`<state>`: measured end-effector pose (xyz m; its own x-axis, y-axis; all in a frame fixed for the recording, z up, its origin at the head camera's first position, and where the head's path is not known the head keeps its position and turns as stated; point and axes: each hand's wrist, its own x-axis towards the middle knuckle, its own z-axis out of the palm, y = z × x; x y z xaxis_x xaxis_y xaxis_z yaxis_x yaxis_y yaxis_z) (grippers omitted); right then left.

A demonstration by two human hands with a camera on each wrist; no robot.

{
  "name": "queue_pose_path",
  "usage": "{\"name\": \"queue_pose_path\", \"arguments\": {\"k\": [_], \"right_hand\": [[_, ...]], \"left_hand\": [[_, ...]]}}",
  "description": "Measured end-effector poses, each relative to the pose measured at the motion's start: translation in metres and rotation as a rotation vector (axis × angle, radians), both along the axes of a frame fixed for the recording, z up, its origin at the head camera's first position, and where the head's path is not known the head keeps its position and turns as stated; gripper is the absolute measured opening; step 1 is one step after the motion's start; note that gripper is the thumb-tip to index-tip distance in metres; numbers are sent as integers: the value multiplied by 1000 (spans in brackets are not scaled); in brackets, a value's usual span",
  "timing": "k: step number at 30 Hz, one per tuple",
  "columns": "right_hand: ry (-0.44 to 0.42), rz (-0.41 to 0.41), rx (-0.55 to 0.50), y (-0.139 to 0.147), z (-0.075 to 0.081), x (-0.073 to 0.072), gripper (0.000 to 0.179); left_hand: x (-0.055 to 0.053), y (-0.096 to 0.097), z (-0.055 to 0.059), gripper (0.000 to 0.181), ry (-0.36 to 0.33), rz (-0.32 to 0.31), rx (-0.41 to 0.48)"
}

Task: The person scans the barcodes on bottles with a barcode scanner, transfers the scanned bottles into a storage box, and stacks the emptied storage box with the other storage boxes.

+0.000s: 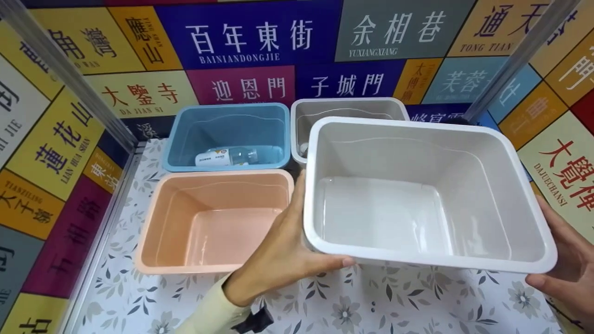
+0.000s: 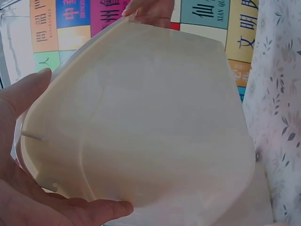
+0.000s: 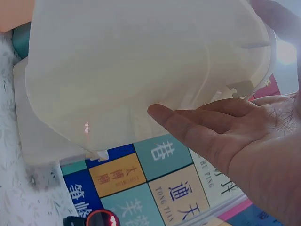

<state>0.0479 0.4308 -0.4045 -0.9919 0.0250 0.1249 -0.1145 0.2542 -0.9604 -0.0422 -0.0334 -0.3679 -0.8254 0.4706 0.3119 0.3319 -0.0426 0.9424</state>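
Both hands hold a white plastic bin by its two ends, raised off the table with its open top tilted to face the head camera. No object shows inside it. My left hand grips the left end, its thumb along the front rim and its fingers against the outer wall. At the right end, my right hand has its thumb by the rim's lower corner. The right wrist view shows that hand's fingers supporting the bin's outside. Underneath, the bin's outer wall fills much of the left wrist view.
A peach bin stands left of the white one. Behind it, a blue bin contains clear bottles with white labels. A grey bin is partly hidden. Printed panels surround the flower-patterned table.
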Motion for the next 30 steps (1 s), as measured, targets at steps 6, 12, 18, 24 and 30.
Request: {"name": "queue_pose_path", "arguments": {"k": [6, 12, 18, 24, 30], "right_hand": [[-23, 2, 42, -6, 6, -6, 128], [38, 28, 121, -27, 21, -12, 125], [111, 57, 148, -54, 38, -17, 120], [184, 187, -30, -62, 35, -28, 114], [189, 220, -44, -77, 36, -35, 111]], "left_hand": [[-3, -17, 5, 152, -24, 4, 16], [-4, -31, 8, 151, -21, 15, 27], [-5, -47, 10, 147, -38, 37, 17], [-5, -60, 12, 147, -93, 26, 74], [-3, -79, 15, 148, -109, 70, 37]]}}
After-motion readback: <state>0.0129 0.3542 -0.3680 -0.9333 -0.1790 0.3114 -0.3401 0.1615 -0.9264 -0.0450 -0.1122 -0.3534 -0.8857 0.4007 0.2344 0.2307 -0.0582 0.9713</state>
